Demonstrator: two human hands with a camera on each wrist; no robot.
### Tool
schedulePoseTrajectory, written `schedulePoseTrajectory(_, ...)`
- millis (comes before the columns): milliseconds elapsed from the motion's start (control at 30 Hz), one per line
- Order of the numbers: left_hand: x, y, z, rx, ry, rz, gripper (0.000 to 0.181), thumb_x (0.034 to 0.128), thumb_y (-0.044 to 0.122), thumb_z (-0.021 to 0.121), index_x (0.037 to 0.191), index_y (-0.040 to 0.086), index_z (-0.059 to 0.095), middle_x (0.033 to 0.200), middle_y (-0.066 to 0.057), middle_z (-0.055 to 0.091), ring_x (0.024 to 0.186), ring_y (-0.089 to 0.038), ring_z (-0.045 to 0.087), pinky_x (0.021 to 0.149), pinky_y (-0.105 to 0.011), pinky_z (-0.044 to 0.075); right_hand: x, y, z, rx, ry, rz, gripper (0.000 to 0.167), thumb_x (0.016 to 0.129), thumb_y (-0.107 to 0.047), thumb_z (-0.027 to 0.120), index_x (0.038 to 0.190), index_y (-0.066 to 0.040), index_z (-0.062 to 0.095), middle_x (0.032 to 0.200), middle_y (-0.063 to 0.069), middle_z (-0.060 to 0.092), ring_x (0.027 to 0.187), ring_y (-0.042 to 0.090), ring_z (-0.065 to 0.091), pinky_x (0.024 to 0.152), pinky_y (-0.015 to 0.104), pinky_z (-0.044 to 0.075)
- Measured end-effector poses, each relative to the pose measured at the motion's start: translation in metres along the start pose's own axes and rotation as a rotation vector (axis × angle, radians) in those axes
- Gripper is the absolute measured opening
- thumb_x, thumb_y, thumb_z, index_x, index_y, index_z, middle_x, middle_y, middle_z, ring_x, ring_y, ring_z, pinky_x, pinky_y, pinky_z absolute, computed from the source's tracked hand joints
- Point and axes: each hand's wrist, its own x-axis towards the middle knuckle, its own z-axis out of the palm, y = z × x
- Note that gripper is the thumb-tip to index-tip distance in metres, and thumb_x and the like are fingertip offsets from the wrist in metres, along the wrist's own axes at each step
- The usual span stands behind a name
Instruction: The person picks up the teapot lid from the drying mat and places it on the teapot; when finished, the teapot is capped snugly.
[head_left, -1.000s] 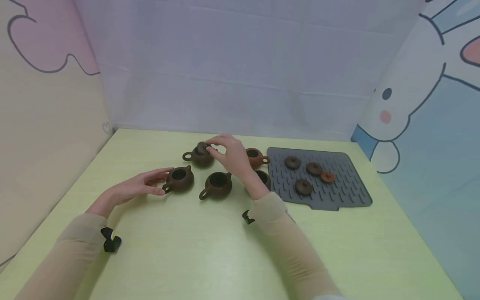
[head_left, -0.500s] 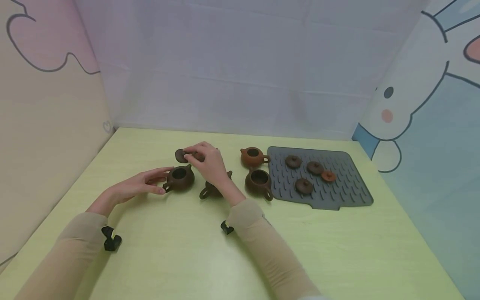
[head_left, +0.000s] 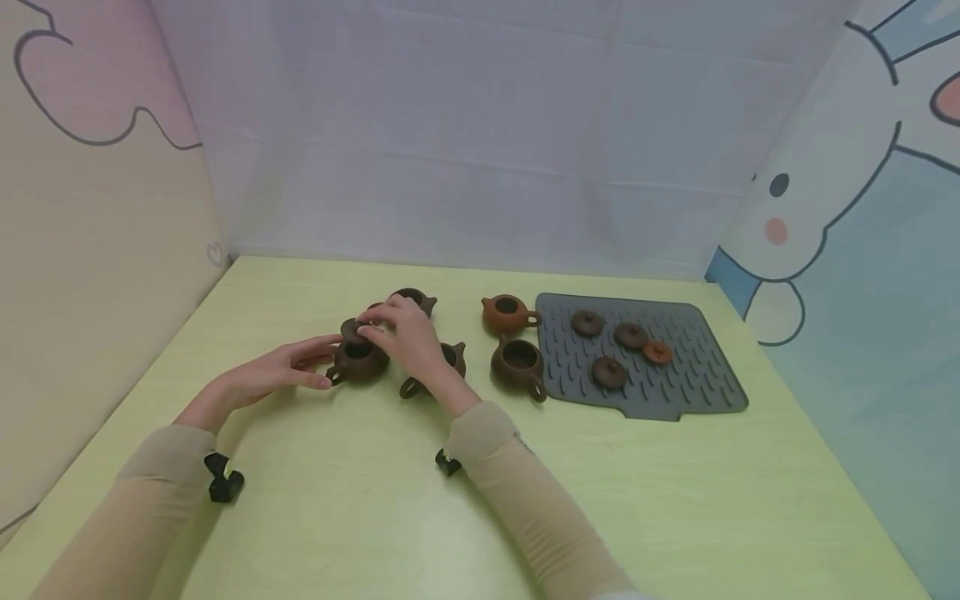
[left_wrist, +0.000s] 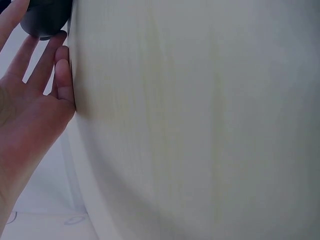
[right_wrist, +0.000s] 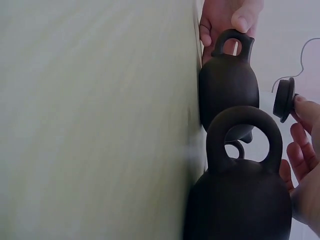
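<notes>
My right hand [head_left: 411, 329] pinches a dark brown teapot lid [head_left: 352, 331], tilted on edge, just above the mouth of the leftmost teapot [head_left: 363, 367]. In the right wrist view that lid [right_wrist: 284, 100] is held between thumb and fingers, apart from the pot. My left hand [head_left: 281, 367] holds the same dark teapot by its handle side, thumb at the handle and fingers along the body. Only the base of this pot [left_wrist: 46, 17] shows in the left wrist view. Another dark teapot [head_left: 454, 358] stands lidless below my right wrist, partly hidden.
One more lidless teapot [head_left: 411, 297] stands behind my right hand. To the right are a reddish teapot [head_left: 505, 314] and a dark teapot [head_left: 517, 364], both lidless. A grey mat [head_left: 690, 383] carries several lids, one of them an orange-red lid [head_left: 657, 352]. Fabric walls surround the table.
My right hand has carried the lid from the back teapot leftward, then down toward the leftmost teapot. My left hand has stayed at that teapot.
</notes>
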Motion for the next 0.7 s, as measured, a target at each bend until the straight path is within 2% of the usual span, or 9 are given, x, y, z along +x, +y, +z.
schedulePoseTrajectory(167, -0.0004, 0.0014, 0.0009, -0.016, -0.003, 0.013, 0.078, 0.0937, 0.021, 0.066, 0.158, 0.016, 0.023, 0.159, -0.022, 0.03, 0.151, -0.046, 0.016, 0.118, -0.066, 0.017, -0.0007, -0.002, 0.0014, -0.081, -0.021, 0.017, 0.019, 0.092, -0.035, 0.069, 0.106, -0.024, 0.077, 0.109, -0.001, 0.061, 0.104, 0.017, 0.054, 0.089, 0.028, 0.047)
schedulePoseTrajectory(333, -0.0011, 0.0018, 0.0011, 0.0, 0.002, 0.002, 0.078, 0.0942, 0.022, 0.066, 0.158, 0.018, 0.022, 0.161, -0.023, 0.024, 0.151, -0.047, 0.015, 0.118, -0.067, 0.017, -0.0007, -0.0045, 0.0013, -0.135, -0.057, 0.07, 0.017, 0.091, -0.039, 0.069, 0.103, -0.029, 0.077, 0.117, -0.002, 0.06, 0.112, 0.018, 0.053, 0.095, 0.038, 0.045)
schedulePoseTrajectory(467, -0.0012, 0.0014, 0.0009, 0.009, 0.003, -0.006, 0.078, 0.0944, 0.023, 0.066, 0.159, 0.02, 0.022, 0.163, -0.023, 0.02, 0.151, -0.047, 0.015, 0.117, -0.067, 0.018, -0.0006, -0.006, 0.0013, -0.17, -0.091, 0.097, 0.017, 0.091, -0.04, 0.069, 0.102, -0.031, 0.077, 0.124, -0.002, 0.06, 0.118, 0.02, 0.052, 0.097, 0.043, 0.045)
schedulePoseTrajectory(700, 0.0002, 0.0001, 0.0003, -0.002, 0.002, -0.008, 0.077, 0.0935, 0.024, 0.067, 0.158, 0.025, 0.024, 0.164, -0.014, 0.021, 0.151, -0.043, 0.019, 0.117, -0.065, 0.021, -0.0001, -0.0066, 0.0033, -0.224, -0.139, 0.125, 0.018, 0.092, -0.043, 0.067, 0.103, -0.033, 0.077, 0.129, -0.002, 0.059, 0.123, 0.022, 0.051, 0.097, 0.045, 0.046)
